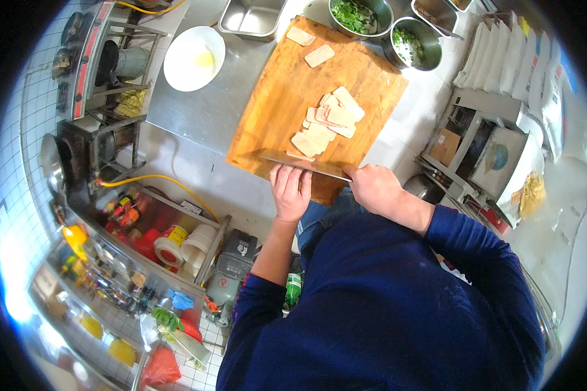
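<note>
On the wooden cutting board (267, 107) lies an overlapping pile of pale pink rectangular slices (332, 117) that look like luncheon meat. Two more slices (319, 56) rest apart near the far end. My right hand (375, 187) is closed round the handle of a kitchen knife (306, 163), whose long blade runs leftward across the near part of the board. Just behind the blade, my left hand (289, 191) has its fingers bent close together; whatever lies under them is hidden. A narrow pale strip shows along the blade's far side.
A white bowl (194, 58) and a steel pan (252, 15) stand left of the board on a steel table (205, 117). Two metal pots with chopped greens (353, 17) sit beyond it. White sacks (509, 58) are stacked at right; a shelf with tubs (171, 246) stands lower left.
</note>
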`<control>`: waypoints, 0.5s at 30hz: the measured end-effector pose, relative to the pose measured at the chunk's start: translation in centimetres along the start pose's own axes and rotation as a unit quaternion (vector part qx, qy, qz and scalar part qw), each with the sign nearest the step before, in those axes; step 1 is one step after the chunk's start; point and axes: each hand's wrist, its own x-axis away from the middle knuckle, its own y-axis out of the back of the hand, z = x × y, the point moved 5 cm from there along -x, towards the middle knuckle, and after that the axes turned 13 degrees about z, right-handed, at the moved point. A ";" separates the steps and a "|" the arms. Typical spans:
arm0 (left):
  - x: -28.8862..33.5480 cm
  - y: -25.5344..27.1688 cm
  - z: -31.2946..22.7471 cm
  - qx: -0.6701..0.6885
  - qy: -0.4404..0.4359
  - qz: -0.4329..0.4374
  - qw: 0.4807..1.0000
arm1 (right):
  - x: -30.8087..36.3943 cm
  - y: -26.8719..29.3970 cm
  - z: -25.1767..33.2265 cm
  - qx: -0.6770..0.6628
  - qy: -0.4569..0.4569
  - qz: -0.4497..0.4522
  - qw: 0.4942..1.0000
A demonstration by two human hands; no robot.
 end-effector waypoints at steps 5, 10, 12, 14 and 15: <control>-0.3 0.2 -0.5 -0.009 -0.014 -0.008 1.000 | 0.0 -0.1 -0.9 -0.034 0.030 -0.033 0.998; 0.3 0.0 -0.3 -0.018 -0.004 -0.014 1.000 | 3.0 0.6 -1.1 -0.033 0.025 -0.015 0.999; 0.5 0.0 -0.1 -0.020 -0.011 -0.019 1.000 | 4.3 1.0 -0.8 -0.019 0.020 0.000 1.000; 0.7 -0.3 0.0 -0.023 0.003 -0.012 1.000 | 5.0 1.6 -0.5 -0.021 0.015 -0.001 1.000; 0.8 -0.4 0.1 -0.024 0.004 -0.013 1.000 | 5.1 1.8 -0.3 -0.021 0.015 -0.002 1.000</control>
